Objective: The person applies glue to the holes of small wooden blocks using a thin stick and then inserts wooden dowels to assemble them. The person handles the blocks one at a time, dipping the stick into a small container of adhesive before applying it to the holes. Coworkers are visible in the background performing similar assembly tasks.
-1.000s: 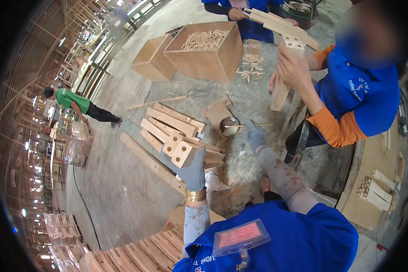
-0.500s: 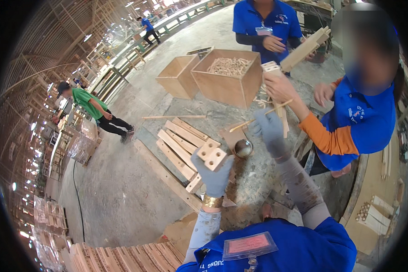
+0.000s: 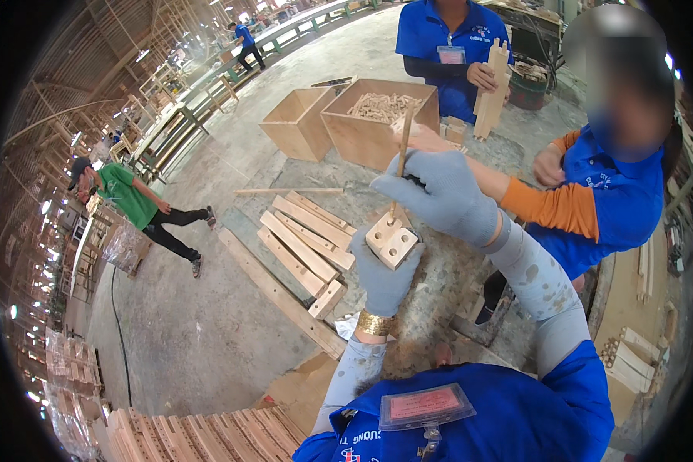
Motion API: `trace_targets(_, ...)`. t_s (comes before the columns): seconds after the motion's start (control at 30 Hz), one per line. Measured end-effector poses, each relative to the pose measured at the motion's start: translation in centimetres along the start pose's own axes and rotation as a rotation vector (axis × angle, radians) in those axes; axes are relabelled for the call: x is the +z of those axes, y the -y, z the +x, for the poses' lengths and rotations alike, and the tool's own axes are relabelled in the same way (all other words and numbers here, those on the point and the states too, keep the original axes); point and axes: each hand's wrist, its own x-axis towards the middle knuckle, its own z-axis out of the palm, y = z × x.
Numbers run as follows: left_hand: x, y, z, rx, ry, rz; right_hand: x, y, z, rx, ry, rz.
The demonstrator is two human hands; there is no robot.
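Note:
My gloved left hand is closed around pale wooden pieces with drilled holes, their end faces turned up. In my gloved right hand is a thin wooden stick, held nearly upright. Its lower tip meets one of the holes at the far side of the end faces. Left of the hands lie several pale wooden bars, side by side with a short wooden block. The round pot seen earlier is hidden behind my hands.
Beyond stand two wooden boxes, one filled with small dowels, the other beside it. A co-worker with orange sleeves reaches in from the right; another holds wooden slats. A long plank borders the bars.
My right hand has come left and toward me, bringing the stick from over the pot to the holes. The wooden pieces have shifted right. The far co-worker's slats are now upright.

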Motion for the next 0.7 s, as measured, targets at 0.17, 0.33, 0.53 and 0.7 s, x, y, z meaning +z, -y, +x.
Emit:
trace_targets(0.17, 0.2, 0.3, -0.1, 0.005, 0.009, 0.018, 0.1, 0.6, 0.0, -0.052, 0.028, -0.019)
trace_targets(0.33, 0.4, 0.4, -0.1, 0.008, 0.021, 0.025, 0.1, 0.4, 0.1, -0.090, 0.042, -0.044)
trace_targets(0.53, 0.7, 0.0, 0.0, 0.007, 0.013, 0.013, -0.1, 0.0, -0.1, -0.067, 0.065, -0.021)
trace_targets(0.7, 1.0, 0.5, 0.0, 0.038, 0.006, -0.003, -1.0, -0.6, 0.0, -0.309, -0.061, -0.274)
